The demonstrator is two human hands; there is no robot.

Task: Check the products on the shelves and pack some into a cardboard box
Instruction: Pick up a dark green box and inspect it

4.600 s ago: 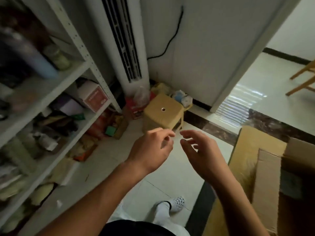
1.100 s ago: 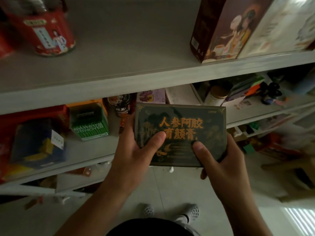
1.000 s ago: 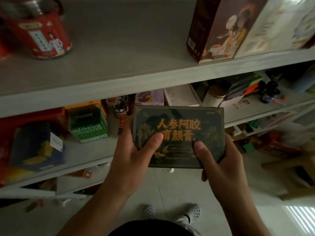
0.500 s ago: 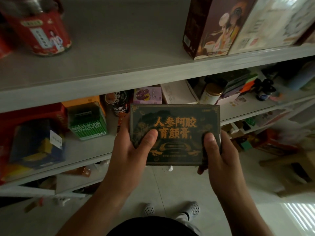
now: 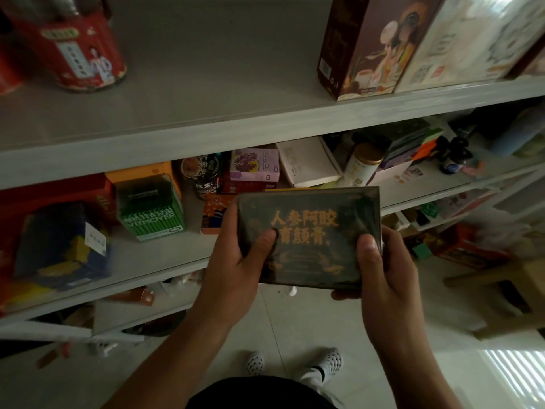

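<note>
A flat dark green box with gold Chinese lettering [image 5: 312, 231] is held face up in front of the white shelves [image 5: 206, 122]. My left hand [image 5: 239, 264] grips its left end, thumb on the printed face. At the right end, my right hand [image 5: 383, 270] grips it with the thumb on top and fingers underneath. The cardboard box is out of view.
On the upper shelf stand a red tin [image 5: 79, 51] at left and a tall brown carton [image 5: 365, 45] at right. The shelf below carries a green carton [image 5: 150, 208], a purple box [image 5: 253, 165], a gold-lidded jar [image 5: 364, 163] and other packs. A wooden stool [image 5: 501, 293] stands on the tiled floor at right.
Both hands were empty 4.6 s ago; now they hold the green box. Over the last second my right thumb slid towards the box's right edge and the box shifted slightly.
</note>
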